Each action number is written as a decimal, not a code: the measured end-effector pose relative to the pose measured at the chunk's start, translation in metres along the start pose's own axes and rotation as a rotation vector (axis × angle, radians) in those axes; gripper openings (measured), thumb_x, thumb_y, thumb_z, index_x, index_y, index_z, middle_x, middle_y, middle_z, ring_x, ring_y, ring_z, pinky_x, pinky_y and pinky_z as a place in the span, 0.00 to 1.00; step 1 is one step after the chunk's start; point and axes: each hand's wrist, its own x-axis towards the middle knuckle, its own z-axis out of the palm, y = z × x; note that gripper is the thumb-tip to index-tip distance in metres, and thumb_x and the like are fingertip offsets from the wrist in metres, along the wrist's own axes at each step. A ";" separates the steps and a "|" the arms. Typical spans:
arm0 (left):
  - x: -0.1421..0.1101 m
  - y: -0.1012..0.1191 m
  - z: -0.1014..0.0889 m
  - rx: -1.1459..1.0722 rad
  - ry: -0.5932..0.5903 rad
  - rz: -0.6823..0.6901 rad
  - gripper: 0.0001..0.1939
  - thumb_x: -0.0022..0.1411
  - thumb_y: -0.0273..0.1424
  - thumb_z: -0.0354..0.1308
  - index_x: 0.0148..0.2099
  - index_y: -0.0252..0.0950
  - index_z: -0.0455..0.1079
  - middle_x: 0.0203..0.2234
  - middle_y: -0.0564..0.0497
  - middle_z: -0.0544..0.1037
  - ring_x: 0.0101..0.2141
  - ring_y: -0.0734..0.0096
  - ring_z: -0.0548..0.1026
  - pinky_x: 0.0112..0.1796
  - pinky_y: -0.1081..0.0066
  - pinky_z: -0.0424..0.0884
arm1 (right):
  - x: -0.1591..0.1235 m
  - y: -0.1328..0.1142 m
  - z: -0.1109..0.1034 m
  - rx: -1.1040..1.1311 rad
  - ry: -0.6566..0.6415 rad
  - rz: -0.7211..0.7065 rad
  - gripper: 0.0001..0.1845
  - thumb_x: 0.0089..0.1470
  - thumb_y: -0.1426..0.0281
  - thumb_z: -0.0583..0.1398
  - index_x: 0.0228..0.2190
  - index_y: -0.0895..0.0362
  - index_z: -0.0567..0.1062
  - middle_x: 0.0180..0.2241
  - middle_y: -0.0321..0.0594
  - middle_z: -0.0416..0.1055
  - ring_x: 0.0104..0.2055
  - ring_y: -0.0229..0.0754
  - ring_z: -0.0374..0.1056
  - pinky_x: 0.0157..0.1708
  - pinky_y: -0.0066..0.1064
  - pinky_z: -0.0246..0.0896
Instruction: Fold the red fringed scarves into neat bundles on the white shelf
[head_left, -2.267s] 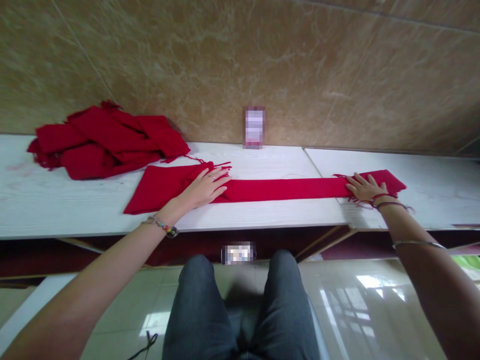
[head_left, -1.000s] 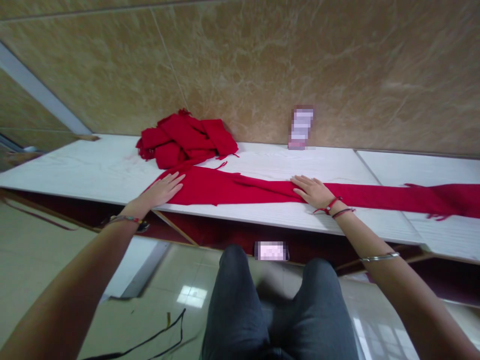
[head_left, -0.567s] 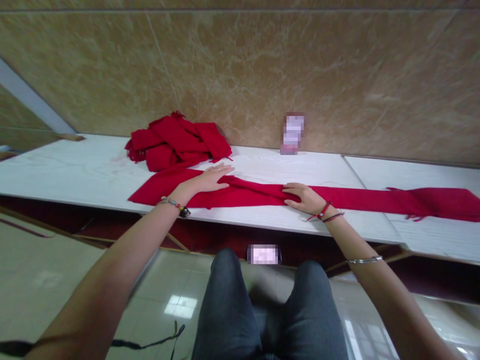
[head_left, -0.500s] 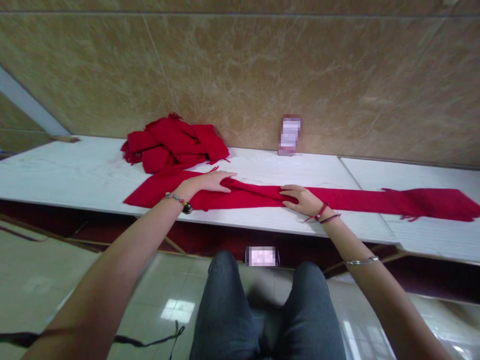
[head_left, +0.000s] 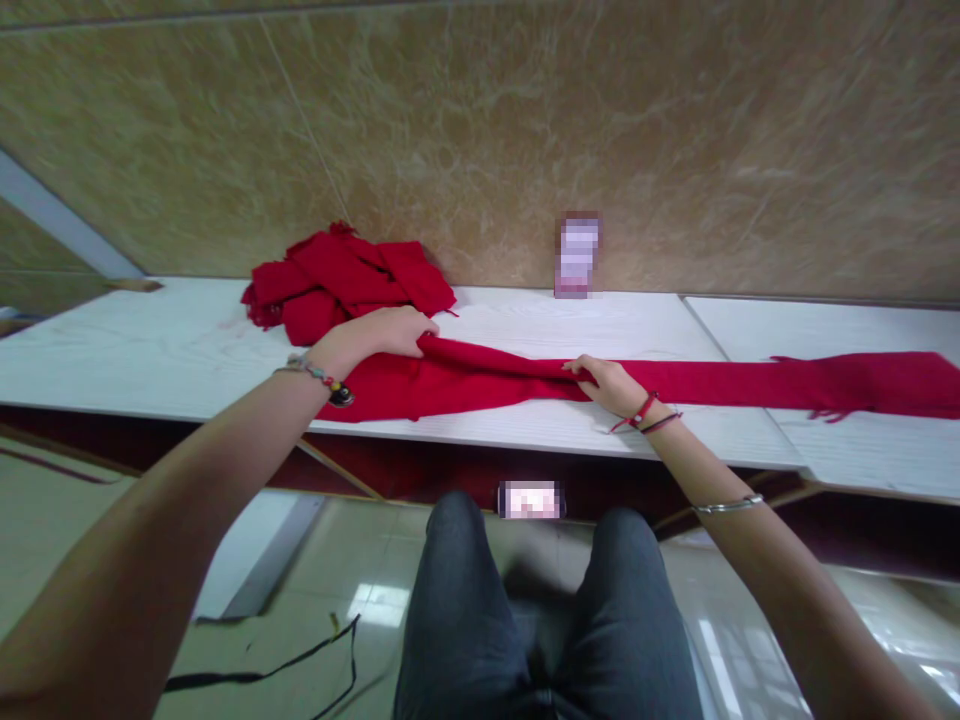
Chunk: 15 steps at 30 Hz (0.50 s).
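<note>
A long red scarf (head_left: 480, 385) stretches sideways along the white tabletop. My left hand (head_left: 394, 332) pinches its far edge, fingers closed, left of the middle. Further right, my right hand (head_left: 606, 382) grips a fold of the same scarf between thumb and fingers. Between the hands the far edge is raised into a lengthwise fold. The scarf's left end is partly hidden behind my left forearm. At the far right lies a flat red fringed piece (head_left: 877, 382), in line with the scarf; whether it is a separate scarf I cannot tell.
A heap of red fringed scarves (head_left: 345, 285) lies against the tiled wall (head_left: 480, 130). A blurred-out upright object (head_left: 577, 258) leans there too. Below the white tabletop (head_left: 637, 320) is an open shelf with another blurred-out object (head_left: 531, 499). My knees are under the front edge.
My left hand has moved up and left and closed on the scarf's far edge, lifting it. My right hand's fingers have drawn together on the fold. The view has shifted slightly.
</note>
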 end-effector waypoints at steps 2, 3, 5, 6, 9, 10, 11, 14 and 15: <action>-0.009 0.006 0.005 0.082 0.139 -0.098 0.16 0.54 0.25 0.52 0.46 0.37 0.71 0.40 0.47 0.76 0.42 0.62 0.73 0.39 0.71 0.67 | 0.000 -0.002 -0.001 0.020 -0.007 -0.002 0.10 0.47 0.79 0.52 0.32 0.54 0.66 0.43 0.46 0.75 0.46 0.46 0.71 0.45 0.40 0.66; -0.014 0.010 0.009 0.102 0.202 -0.133 0.18 0.55 0.23 0.50 0.47 0.36 0.70 0.43 0.46 0.75 0.44 0.61 0.73 0.40 0.71 0.67 | -0.001 -0.002 -0.001 0.026 -0.007 -0.005 0.11 0.47 0.79 0.51 0.33 0.54 0.65 0.45 0.46 0.74 0.48 0.46 0.70 0.46 0.40 0.65; -0.025 0.019 0.020 0.099 0.261 -0.125 0.18 0.55 0.21 0.48 0.48 0.35 0.69 0.44 0.44 0.74 0.46 0.61 0.72 0.41 0.69 0.67 | -0.001 -0.003 -0.002 0.021 -0.033 -0.018 0.14 0.46 0.80 0.50 0.35 0.55 0.66 0.49 0.46 0.72 0.51 0.46 0.68 0.47 0.41 0.64; -0.031 0.022 0.026 0.099 0.236 -0.091 0.18 0.55 0.21 0.48 0.47 0.34 0.69 0.44 0.44 0.74 0.45 0.60 0.72 0.42 0.69 0.67 | -0.001 -0.003 -0.002 0.006 -0.063 -0.034 0.17 0.45 0.81 0.50 0.37 0.55 0.67 0.49 0.46 0.71 0.51 0.46 0.67 0.48 0.42 0.64; -0.045 0.026 0.047 0.096 0.101 0.010 0.15 0.56 0.22 0.49 0.46 0.34 0.68 0.45 0.44 0.74 0.44 0.60 0.73 0.43 0.67 0.67 | 0.000 0.000 -0.002 -0.074 -0.182 -0.119 0.23 0.45 0.81 0.50 0.44 0.56 0.70 0.51 0.45 0.69 0.55 0.45 0.64 0.53 0.43 0.60; -0.049 0.025 0.053 0.089 0.088 0.007 0.15 0.56 0.23 0.49 0.46 0.34 0.68 0.45 0.44 0.74 0.44 0.60 0.73 0.43 0.67 0.68 | 0.000 0.001 -0.001 -0.105 -0.213 -0.148 0.25 0.46 0.81 0.50 0.46 0.57 0.70 0.53 0.44 0.68 0.57 0.45 0.62 0.55 0.44 0.58; -0.051 0.023 0.059 0.081 0.092 -0.015 0.15 0.56 0.23 0.49 0.47 0.33 0.67 0.46 0.44 0.73 0.44 0.59 0.73 0.43 0.67 0.68 | 0.000 0.002 -0.001 -0.136 -0.235 -0.171 0.26 0.48 0.81 0.49 0.49 0.56 0.69 0.55 0.44 0.66 0.58 0.44 0.59 0.57 0.45 0.55; -0.055 0.013 0.070 0.074 0.133 -0.107 0.16 0.56 0.23 0.49 0.48 0.34 0.66 0.45 0.43 0.74 0.43 0.58 0.74 0.43 0.65 0.67 | -0.001 0.003 0.000 -0.207 -0.275 -0.205 0.28 0.52 0.80 0.48 0.54 0.56 0.67 0.58 0.44 0.61 0.61 0.44 0.55 0.58 0.47 0.52; -0.055 0.009 0.072 0.078 0.143 -0.135 0.16 0.56 0.23 0.49 0.48 0.34 0.66 0.45 0.43 0.74 0.43 0.57 0.74 0.42 0.64 0.67 | -0.002 0.003 0.000 -0.225 -0.284 -0.211 0.27 0.54 0.79 0.48 0.55 0.56 0.66 0.59 0.44 0.61 0.61 0.45 0.54 0.58 0.48 0.52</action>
